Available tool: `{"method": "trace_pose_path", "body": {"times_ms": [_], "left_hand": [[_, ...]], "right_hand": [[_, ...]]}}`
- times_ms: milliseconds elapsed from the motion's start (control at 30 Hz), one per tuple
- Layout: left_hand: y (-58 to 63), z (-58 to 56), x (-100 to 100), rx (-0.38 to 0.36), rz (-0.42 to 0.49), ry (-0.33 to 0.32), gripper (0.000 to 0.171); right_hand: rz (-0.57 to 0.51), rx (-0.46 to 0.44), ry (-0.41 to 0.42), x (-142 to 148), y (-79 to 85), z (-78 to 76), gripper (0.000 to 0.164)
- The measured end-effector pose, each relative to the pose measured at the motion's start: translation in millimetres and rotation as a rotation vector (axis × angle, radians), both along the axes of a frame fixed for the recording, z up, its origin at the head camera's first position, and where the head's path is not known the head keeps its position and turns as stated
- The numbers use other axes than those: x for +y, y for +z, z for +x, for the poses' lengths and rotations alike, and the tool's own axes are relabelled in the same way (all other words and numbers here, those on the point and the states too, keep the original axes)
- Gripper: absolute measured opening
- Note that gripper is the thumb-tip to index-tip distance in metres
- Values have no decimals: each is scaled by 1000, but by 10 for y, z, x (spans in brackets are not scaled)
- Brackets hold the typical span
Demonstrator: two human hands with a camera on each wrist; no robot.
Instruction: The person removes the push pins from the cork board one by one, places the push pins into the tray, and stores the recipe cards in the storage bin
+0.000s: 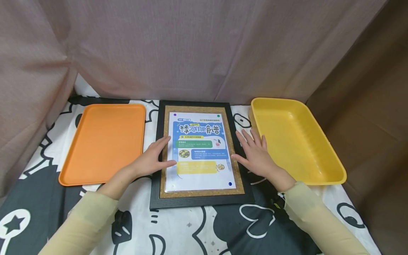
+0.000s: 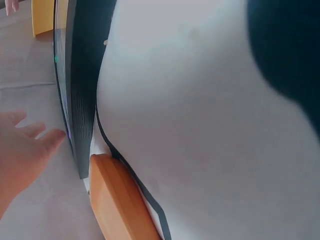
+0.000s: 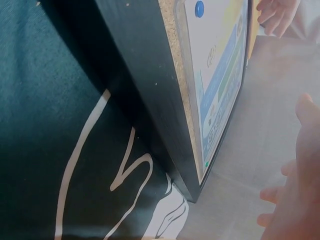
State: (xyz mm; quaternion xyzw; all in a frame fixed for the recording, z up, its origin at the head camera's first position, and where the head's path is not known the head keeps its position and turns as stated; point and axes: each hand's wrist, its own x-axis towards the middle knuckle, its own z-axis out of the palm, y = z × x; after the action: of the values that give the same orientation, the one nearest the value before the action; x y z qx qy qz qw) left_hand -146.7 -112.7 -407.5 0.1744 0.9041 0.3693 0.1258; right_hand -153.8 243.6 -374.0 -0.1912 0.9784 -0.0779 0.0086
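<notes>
A black-framed cork board (image 1: 200, 202) lies in the middle of the table, a printed poster (image 1: 200, 179) on it. Coloured pushpins show at three of the poster's corners: purple top left, green top right and blue bottom right. My left hand (image 1: 149, 159), fingers spread, is over the board's left edge; the left wrist view also shows this hand (image 2: 25, 155) beside the black frame (image 2: 85, 75). On the right edge, my right hand (image 1: 256, 156) mirrors it with straight, spread fingers. Neither hand holds anything. Whether the fingertips touch the board I cannot tell.
An orange tray (image 1: 108, 141) lies flat left of the board. To the right stands a deeper yellow bin (image 1: 296, 141), close to my right hand. The tablecloth (image 1: 181, 230) has a black-and-white cartoon print. Brownish curtains (image 1: 191, 49) hang behind and on both sides.
</notes>
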Motion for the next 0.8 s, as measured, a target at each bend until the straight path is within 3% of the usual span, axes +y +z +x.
{"method": "trace_pose_path", "body": {"times_ms": [567,800], "left_hand": [[-12,21,52,-37,28,7,88],[-20,20,119,-135,105,39,85]], "right_hand": [[-16,-14,0,-31,-44,-7,82],[-20,-17,2,-48,-48,-20,82]]}}
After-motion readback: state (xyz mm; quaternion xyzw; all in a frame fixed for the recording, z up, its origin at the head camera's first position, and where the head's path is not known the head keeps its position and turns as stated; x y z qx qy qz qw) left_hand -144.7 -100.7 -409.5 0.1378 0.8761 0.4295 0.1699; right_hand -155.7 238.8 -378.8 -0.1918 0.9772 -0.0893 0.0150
